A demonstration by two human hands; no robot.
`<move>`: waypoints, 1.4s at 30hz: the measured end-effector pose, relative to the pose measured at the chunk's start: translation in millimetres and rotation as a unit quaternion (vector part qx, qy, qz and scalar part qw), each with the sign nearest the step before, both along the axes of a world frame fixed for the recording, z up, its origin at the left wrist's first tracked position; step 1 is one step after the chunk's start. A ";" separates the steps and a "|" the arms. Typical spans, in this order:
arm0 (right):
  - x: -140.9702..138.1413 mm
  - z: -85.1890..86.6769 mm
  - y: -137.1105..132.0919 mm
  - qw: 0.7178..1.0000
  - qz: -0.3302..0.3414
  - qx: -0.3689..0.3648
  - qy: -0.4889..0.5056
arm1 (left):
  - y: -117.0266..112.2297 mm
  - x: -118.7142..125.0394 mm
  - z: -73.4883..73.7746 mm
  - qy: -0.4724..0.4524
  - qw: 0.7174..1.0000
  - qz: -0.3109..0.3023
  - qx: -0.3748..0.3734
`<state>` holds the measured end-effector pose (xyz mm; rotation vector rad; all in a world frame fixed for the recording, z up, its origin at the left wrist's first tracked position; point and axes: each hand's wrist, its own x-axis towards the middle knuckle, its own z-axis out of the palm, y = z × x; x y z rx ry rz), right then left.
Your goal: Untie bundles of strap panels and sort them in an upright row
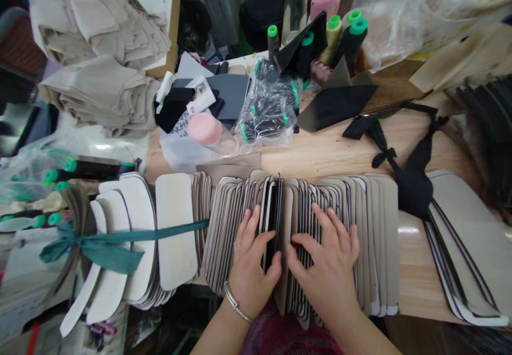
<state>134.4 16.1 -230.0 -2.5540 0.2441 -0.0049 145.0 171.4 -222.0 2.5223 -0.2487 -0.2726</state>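
Note:
A long row of thin, round-cornered beige panels (380,243) with dark edges stands on edge across the bench in front of me. My left hand (254,264) lies over the middle of the row with its fingers spread. Its thumb and index finger are beside a gap where a black panel (271,211) and light edges show. My right hand (328,264) rests on the panels just to the right, fingers apart, thumb and index finger near a beige panel (286,222) that stands slightly separated. What lies under both palms is hidden.
On the left, white panels (176,232) are crossed by a teal cloth strip (112,256). Behind the row lie bagged thread spools (270,104) and a pink-lidded bottle (206,128). A black cloth strap (416,184) and larger panels (472,237) lie right. Folded beige fabric (100,94) is piled far left.

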 end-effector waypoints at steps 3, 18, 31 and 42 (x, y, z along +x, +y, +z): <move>-0.4 -2.1 2.6 1.000 -0.014 0.000 -0.020 | 2.9 -0.4 0.8 0.008 1.000 -0.003 -0.012; 3.4 0.6 7.3 1.000 0.013 0.000 -0.001 | 12.1 0.9 -3.4 0.042 0.999 -0.021 -0.011; 1.7 -5.7 15.0 0.998 0.042 0.024 -0.040 | 18.9 1.0 8.2 0.053 0.997 -0.024 -0.046; 3.0 -2.4 24.9 0.998 0.065 0.020 -0.017 | 102.4 9.4 -17.1 0.074 0.973 0.194 0.102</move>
